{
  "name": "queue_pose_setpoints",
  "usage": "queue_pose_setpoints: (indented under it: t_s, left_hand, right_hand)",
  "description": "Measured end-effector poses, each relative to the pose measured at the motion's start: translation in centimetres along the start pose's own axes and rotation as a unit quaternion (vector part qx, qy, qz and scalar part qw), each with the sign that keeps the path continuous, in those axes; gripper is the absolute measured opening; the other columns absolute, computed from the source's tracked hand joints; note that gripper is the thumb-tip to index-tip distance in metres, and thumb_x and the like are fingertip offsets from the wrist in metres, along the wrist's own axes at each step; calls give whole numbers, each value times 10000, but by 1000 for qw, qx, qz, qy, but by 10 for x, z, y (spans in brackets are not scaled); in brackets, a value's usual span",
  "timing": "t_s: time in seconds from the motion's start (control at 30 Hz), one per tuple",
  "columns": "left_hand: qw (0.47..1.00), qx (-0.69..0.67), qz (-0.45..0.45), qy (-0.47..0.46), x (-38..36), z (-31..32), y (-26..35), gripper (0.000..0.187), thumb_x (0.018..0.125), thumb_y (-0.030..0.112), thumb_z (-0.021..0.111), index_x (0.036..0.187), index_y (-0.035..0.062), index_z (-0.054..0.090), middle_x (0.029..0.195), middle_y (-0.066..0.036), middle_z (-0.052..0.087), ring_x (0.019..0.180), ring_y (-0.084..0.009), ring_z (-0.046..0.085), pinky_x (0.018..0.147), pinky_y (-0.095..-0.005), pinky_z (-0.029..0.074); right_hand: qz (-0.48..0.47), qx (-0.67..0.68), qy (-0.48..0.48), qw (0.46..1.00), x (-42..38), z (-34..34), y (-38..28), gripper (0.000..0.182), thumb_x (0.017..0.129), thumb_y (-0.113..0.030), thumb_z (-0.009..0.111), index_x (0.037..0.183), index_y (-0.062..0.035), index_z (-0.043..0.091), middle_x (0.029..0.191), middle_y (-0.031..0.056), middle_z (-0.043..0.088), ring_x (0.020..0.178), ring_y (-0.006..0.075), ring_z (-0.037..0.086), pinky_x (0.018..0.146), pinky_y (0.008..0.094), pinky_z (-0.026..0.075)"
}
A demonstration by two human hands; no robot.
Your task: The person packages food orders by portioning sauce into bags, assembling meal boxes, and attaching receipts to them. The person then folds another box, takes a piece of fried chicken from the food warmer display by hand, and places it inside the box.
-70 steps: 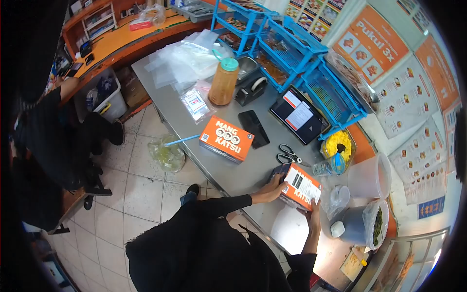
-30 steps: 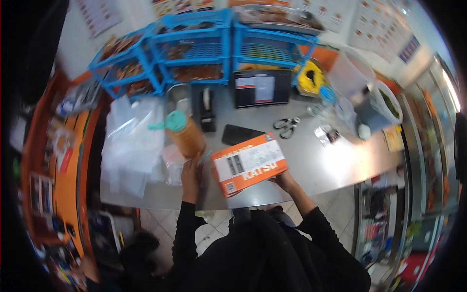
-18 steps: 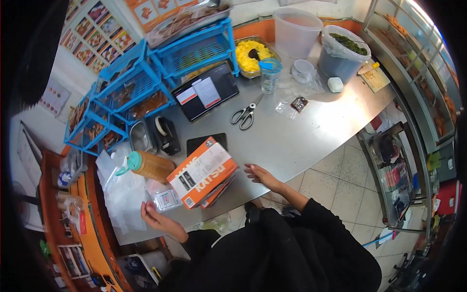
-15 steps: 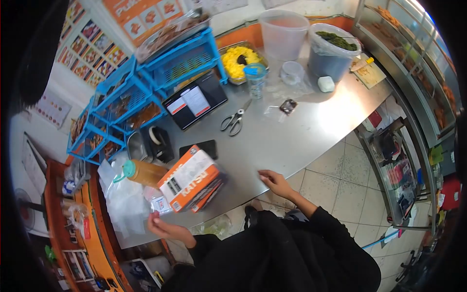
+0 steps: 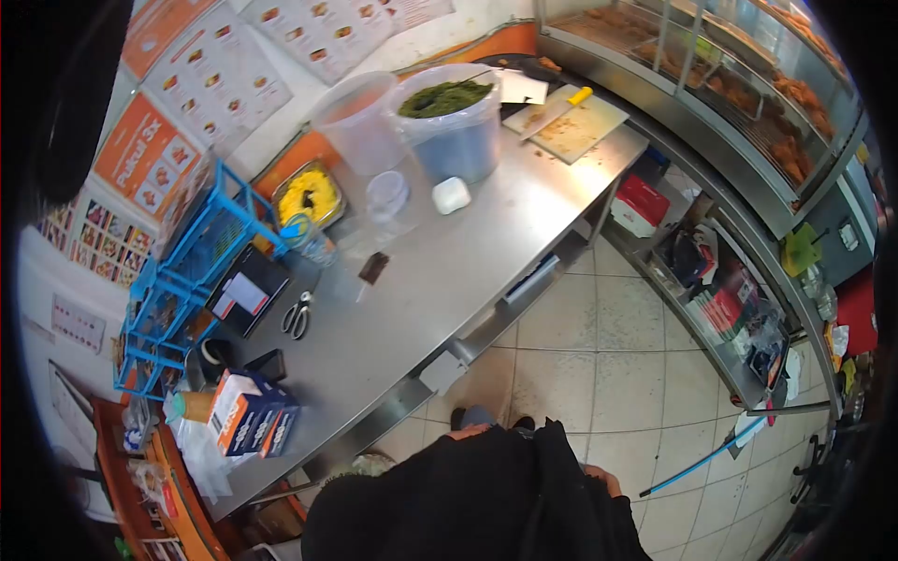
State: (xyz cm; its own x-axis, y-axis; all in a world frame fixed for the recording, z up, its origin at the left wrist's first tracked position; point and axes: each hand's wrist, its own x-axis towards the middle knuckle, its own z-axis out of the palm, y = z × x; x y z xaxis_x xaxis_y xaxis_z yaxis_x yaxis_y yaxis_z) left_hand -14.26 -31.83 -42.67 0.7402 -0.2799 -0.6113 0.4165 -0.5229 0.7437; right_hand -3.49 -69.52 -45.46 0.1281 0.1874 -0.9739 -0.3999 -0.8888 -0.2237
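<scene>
My right hand [image 5: 601, 479] hangs low beside my dark clothing, over the tiled floor. Only part of it shows, and its fingers cannot be made out. A small patch of my left hand [image 5: 470, 431] appears in front of my body, above my feet, mostly covered by black cloth. Neither hand touches the steel table [image 5: 374, 346]. Nearest on its left end stand orange, white and dark blue boxes [image 5: 248, 413], beside a bottle with a teal lid [image 5: 194, 406]. Scissors [image 5: 297, 316] and a small dark packet [image 5: 373, 268] lie farther along.
Toward the back are a bucket of green shredded food [image 5: 449, 131], a clear tub [image 5: 360, 122] and a tray of yellow food [image 5: 309, 198]. A knife [image 5: 558, 114] rests on a cutting board [image 5: 585, 131]. Blue baskets [image 5: 201, 243] line the left; a fried-food display case [image 5: 711, 84] stands right.
My view has swung to the right, so the table and boxes sit farther left. Both hands have dropped from the table edge toward my body. The boxes now show their dark blue sides.
</scene>
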Motion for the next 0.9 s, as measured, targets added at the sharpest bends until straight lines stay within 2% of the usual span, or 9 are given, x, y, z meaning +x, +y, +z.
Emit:
queue_pose_setpoints:
  t_s: [0.07,0.2,0.27,0.3,0.4,0.5,0.6,0.8,0.9]
  left_hand:
    - [998,8,-15,-56,25,-11,1,522,872,426,361,1218,40,417,1223,-146,421,1147,-244,373,949,-330,276]
    - [977,-41,-97,-186,99,-61,4,664,874,548,285,1308,48,324,1350,-164,309,1272,-238,253,1042,-324,179]
    - [999,-13,6,-52,107,-120,69,631,886,515,311,1284,27,345,1267,-144,419,1180,-231,382,995,-340,267]
    - [999,1,36,24,96,-164,149,617,888,499,334,1289,31,338,1270,-139,419,1170,-220,394,989,-338,282]
    - [940,-161,220,206,153,-270,219,473,905,345,424,1248,21,388,1191,-86,481,1105,-167,446,945,-300,339]
    - [855,-303,212,363,206,-383,282,432,893,352,449,1204,53,442,1141,-60,506,1031,-151,487,901,-291,367]
    - [681,-534,272,421,272,-493,295,542,878,305,488,1303,49,269,1260,-95,378,1126,-198,411,931,-322,346]
    - [524,-649,201,513,354,-653,265,622,841,322,533,1302,30,236,1340,-163,240,1188,-266,344,971,-329,307]
    - [508,-645,204,533,376,-709,227,528,825,278,568,1235,30,345,1255,-137,357,1128,-259,397,899,-310,369]
  right_hand:
    - [-136,-82,-11,987,45,-26,61,574,849,-457,414,1199,-6,466,1249,148,457,1186,255,391,977,332,303]
    - [-93,120,170,974,39,-57,30,434,839,-326,486,1102,15,540,1108,185,551,1072,266,494,903,336,374]
    - [-196,78,223,952,73,-81,32,392,835,-286,502,1075,20,554,1065,185,573,1030,258,523,885,331,388]
    - [-169,154,224,947,74,-96,15,368,834,-266,507,1059,20,559,1042,174,584,1003,255,536,866,328,402]
    - [-139,243,243,929,72,-159,-34,339,832,-245,515,1040,19,566,1013,161,598,967,251,553,838,325,420]
    - [-156,151,263,940,59,-244,-75,334,831,-242,519,1035,18,568,1003,158,601,952,249,558,826,325,426]
    - [-159,71,307,936,44,-332,-91,328,829,-239,522,1030,16,570,993,156,604,937,247,563,813,325,432]
    - [-148,214,431,864,100,-467,-61,282,829,-235,528,954,11,586,886,132,616,820,210,578,746,325,451]
    - [-104,71,288,949,100,-516,-108,290,837,-252,515,951,7,581,897,119,612,827,203,572,746,318,447]
